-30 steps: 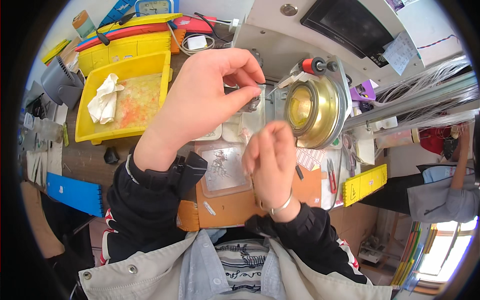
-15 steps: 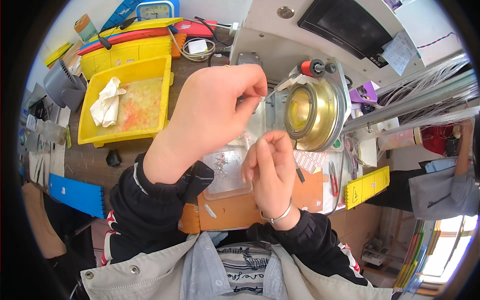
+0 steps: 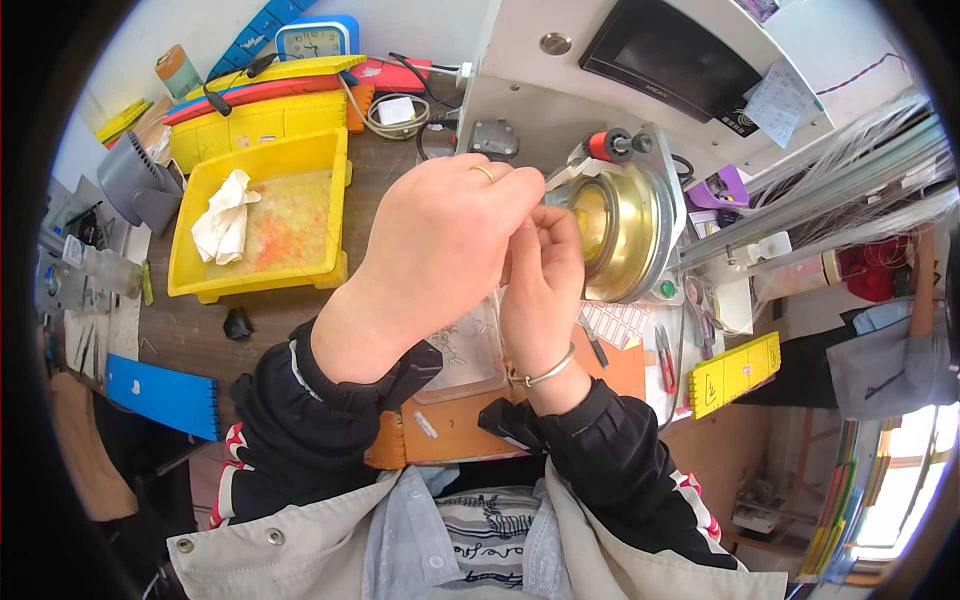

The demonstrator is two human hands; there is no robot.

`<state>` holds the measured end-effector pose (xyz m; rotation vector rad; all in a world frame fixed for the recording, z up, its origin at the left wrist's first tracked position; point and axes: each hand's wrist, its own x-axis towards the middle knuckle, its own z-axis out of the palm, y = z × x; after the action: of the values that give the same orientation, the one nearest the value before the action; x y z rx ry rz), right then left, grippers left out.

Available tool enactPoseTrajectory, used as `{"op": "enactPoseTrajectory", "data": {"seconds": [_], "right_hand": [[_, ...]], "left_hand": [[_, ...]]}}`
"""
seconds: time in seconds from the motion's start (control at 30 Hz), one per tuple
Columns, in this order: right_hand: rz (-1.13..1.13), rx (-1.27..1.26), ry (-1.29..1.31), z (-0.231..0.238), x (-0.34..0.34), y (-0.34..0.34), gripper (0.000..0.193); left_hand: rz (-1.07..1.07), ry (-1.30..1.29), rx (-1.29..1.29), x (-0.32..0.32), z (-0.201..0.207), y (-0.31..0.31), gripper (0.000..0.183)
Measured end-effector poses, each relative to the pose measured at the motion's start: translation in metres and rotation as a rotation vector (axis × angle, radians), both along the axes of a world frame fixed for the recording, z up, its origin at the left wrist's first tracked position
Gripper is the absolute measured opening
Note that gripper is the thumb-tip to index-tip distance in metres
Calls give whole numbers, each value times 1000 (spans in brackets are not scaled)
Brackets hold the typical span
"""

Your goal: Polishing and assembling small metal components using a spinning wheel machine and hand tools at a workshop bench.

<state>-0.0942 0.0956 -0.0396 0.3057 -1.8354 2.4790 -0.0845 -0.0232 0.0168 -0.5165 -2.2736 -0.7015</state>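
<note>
My left hand [image 3: 440,250] is raised in front of the machine, back of the hand up and fingers curled closed. Close against it, my right hand [image 3: 543,300] has its thumb and fingers bent together, with their tips tucked beside the left fingers. Whatever is between the fingertips is hidden or too small to make out. Just beyond the hands stands the machine's round brass-coloured drum [image 3: 640,230], with a red and black spool [image 3: 608,146] above it. Beneath my wrists a shallow clear tray [image 3: 468,360] of small thin metal pieces is partly covered.
A yellow tub [image 3: 262,284] with a white cloth [image 3: 226,215] and murky liquid stands at left. Red-handled pliers [image 3: 667,362] and a dark pen-like tool [image 3: 593,345] lie at right. A blue clock [image 3: 318,38] is behind. Another person's grey clothing [image 3: 885,360] shows far right.
My right hand has risen to meet the left hand, so their fingers now come together. The left hand has shifted slightly right and turned, with its fingers more curled.
</note>
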Motion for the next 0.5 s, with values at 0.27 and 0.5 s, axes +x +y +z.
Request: {"op": "enactPoseTrajectory", "data": {"seconds": [0.27,0.5], "right_hand": [[6,-45,-58,-10,-9,-4,10],[-5,-47,-36,-5,-9,-1,8]], "left_hand": [[15,-161,132,10,-9,-6,22],[139,-204,445,55,-52,1,61]]}}
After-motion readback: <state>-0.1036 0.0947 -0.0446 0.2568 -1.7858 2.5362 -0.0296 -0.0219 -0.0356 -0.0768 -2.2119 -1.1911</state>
